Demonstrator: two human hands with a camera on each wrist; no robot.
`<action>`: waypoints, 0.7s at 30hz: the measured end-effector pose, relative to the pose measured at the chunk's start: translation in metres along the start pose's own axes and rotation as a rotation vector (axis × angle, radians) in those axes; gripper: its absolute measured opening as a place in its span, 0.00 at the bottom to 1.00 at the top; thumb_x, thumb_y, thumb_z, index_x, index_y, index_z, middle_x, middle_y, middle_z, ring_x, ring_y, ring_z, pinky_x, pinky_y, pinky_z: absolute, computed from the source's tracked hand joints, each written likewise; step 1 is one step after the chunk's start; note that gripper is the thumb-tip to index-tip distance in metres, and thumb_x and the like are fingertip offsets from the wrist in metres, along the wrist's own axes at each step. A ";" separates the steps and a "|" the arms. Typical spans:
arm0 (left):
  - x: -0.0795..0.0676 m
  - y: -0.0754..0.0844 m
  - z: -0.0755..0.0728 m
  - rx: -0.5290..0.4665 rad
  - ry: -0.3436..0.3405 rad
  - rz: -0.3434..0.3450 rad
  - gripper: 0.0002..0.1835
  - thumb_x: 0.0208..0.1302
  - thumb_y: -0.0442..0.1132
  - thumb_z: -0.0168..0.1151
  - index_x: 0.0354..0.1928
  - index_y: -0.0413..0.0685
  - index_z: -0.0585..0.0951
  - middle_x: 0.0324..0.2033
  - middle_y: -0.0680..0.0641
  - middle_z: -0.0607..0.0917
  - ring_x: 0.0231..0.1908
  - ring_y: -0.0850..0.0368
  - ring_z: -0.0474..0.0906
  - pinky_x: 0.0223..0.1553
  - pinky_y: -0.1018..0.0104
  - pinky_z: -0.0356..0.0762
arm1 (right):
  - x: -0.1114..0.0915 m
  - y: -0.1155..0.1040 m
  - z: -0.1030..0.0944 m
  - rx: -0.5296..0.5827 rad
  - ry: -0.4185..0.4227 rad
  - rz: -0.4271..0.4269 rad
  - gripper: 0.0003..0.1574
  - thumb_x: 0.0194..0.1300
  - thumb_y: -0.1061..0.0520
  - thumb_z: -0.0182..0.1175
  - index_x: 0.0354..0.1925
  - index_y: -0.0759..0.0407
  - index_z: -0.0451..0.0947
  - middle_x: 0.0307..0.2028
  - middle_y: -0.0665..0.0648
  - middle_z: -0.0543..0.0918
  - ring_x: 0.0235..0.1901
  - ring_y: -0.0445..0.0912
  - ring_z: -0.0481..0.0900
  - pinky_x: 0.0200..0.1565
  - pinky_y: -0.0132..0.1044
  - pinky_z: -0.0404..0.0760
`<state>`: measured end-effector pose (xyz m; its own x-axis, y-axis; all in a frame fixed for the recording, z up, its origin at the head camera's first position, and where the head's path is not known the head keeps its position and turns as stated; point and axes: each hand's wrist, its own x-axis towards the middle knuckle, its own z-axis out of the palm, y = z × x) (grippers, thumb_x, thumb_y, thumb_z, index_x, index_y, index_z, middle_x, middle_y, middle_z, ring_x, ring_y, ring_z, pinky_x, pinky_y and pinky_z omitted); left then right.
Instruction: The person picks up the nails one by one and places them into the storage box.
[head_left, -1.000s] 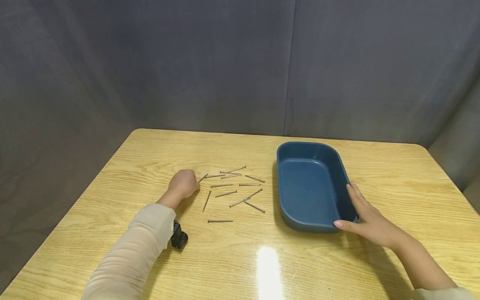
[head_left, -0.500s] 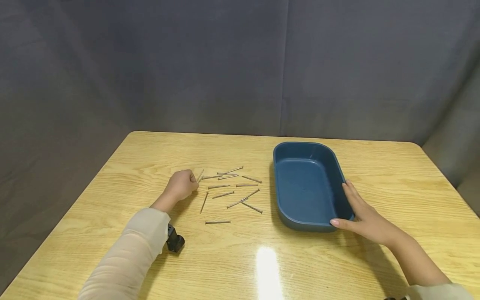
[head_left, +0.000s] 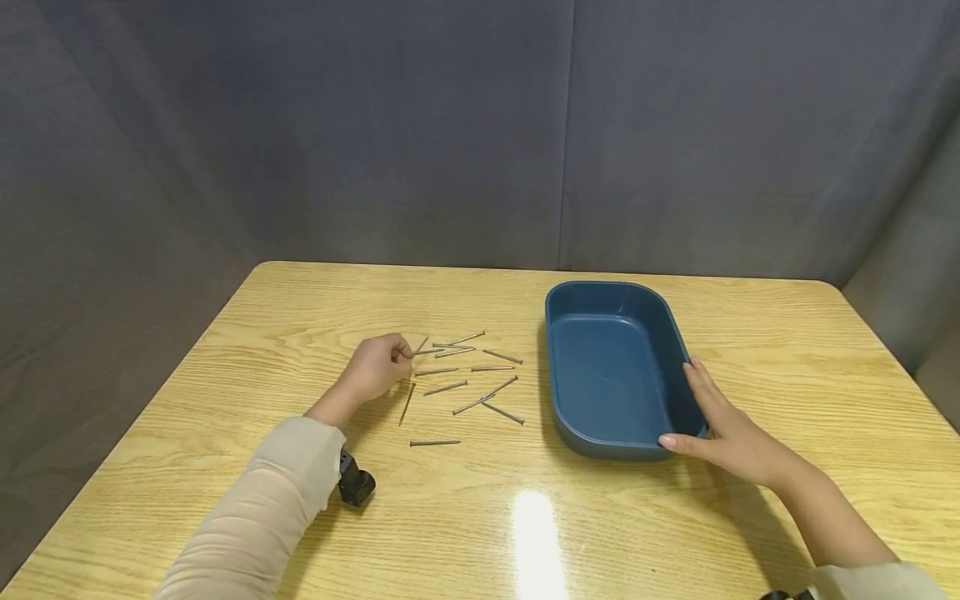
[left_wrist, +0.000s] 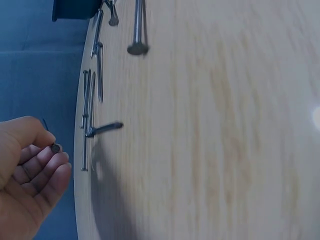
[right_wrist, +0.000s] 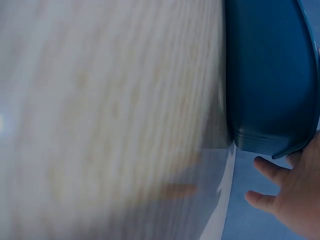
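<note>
At the left of the head view, a pale sleeve (head_left: pixel 262 492) is seen, with a small black camera (head_left: pixel 356 483) carried at its cuff. Left of centre, the left hand (head_left: pixel 375 371) is held just over the wooden table (head_left: pixel 225 383), and a single nail (head_left: pixel 422 345) is pinched between thumb and curled fingers. The long axis of the pinched nail is slanted toward the upper right of the frame; in the left wrist view its head (left_wrist: pixel 55 148) is turned toward the camera.

Near the centre, the loose nails (head_left: pixel 446 387) are scattered at mixed angles, some crossed over one another. The nearest of them are placed just right of the left fingertips and just below that hand. Between the left hand and the box, the whole scatter is spread.

Right of centre, the blue box (head_left: pixel 606 383) is set well apart from the pinched nail, to its right and slightly lower in the frame. Its long axis is run up and down the frame, so a long side is presented to the nails.

Farther right, the right hand (head_left: pixel 738 437) is placed against the box's lower right corner, much nearer to it than the left; its fingers are spread and nearly straight, touching the rim without being wrapped round it.
</note>
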<state>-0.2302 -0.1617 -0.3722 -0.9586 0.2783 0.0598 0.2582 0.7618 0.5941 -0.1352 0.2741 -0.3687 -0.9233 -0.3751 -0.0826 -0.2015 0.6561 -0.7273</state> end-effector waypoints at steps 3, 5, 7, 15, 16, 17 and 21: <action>0.001 0.004 0.002 -0.025 -0.011 -0.005 0.06 0.58 0.29 0.53 0.37 0.34 0.76 0.25 0.46 0.77 0.21 0.60 0.66 0.23 0.71 0.64 | 0.000 0.000 0.000 -0.007 0.004 0.000 0.61 0.61 0.47 0.58 0.69 0.53 0.22 0.69 0.61 0.24 0.67 0.63 0.25 0.55 0.71 0.41; 0.001 0.006 0.003 -0.043 -0.018 -0.005 0.07 0.58 0.29 0.54 0.37 0.34 0.77 0.25 0.46 0.77 0.21 0.60 0.66 0.24 0.71 0.65 | -0.001 0.000 0.000 -0.009 0.006 -0.002 0.61 0.61 0.47 0.58 0.70 0.53 0.22 0.69 0.60 0.24 0.67 0.62 0.25 0.55 0.71 0.41; 0.001 0.009 0.004 -0.059 -0.025 0.001 0.06 0.58 0.29 0.54 0.37 0.35 0.77 0.25 0.46 0.76 0.21 0.60 0.66 0.24 0.71 0.64 | 0.000 0.000 0.000 -0.008 0.007 -0.001 0.61 0.61 0.47 0.58 0.70 0.53 0.22 0.69 0.60 0.24 0.67 0.62 0.25 0.55 0.71 0.41; 0.002 0.020 0.008 -0.116 -0.046 0.044 0.06 0.60 0.30 0.53 0.37 0.35 0.77 0.28 0.45 0.77 0.25 0.58 0.68 0.25 0.71 0.66 | -0.001 -0.001 0.000 0.003 0.006 0.002 0.61 0.61 0.47 0.58 0.69 0.54 0.22 0.69 0.61 0.24 0.67 0.62 0.25 0.55 0.71 0.41; 0.002 0.021 0.008 -0.120 -0.052 0.048 0.06 0.60 0.30 0.53 0.37 0.35 0.77 0.28 0.45 0.77 0.26 0.58 0.69 0.26 0.70 0.67 | -0.001 -0.001 0.000 0.004 0.007 0.001 0.61 0.61 0.48 0.58 0.69 0.54 0.22 0.69 0.61 0.24 0.67 0.62 0.25 0.55 0.71 0.41; 0.002 0.023 0.008 -0.120 -0.056 0.051 0.06 0.60 0.30 0.53 0.37 0.35 0.77 0.29 0.45 0.78 0.27 0.58 0.70 0.27 0.70 0.68 | -0.001 -0.001 0.000 0.004 0.007 0.000 0.61 0.61 0.48 0.58 0.69 0.54 0.22 0.69 0.61 0.24 0.67 0.61 0.25 0.55 0.71 0.41; 0.001 0.028 0.009 -0.122 -0.067 0.051 0.06 0.60 0.30 0.54 0.37 0.36 0.78 0.30 0.45 0.78 0.32 0.56 0.72 0.34 0.67 0.71 | 0.000 -0.001 0.001 0.005 0.009 -0.005 0.61 0.61 0.48 0.58 0.70 0.55 0.22 0.69 0.60 0.24 0.67 0.61 0.25 0.55 0.71 0.41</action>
<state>-0.2233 -0.1352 -0.3627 -0.9334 0.3563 0.0413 0.2862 0.6703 0.6847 -0.1347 0.2732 -0.3684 -0.9253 -0.3723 -0.0729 -0.2042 0.6507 -0.7313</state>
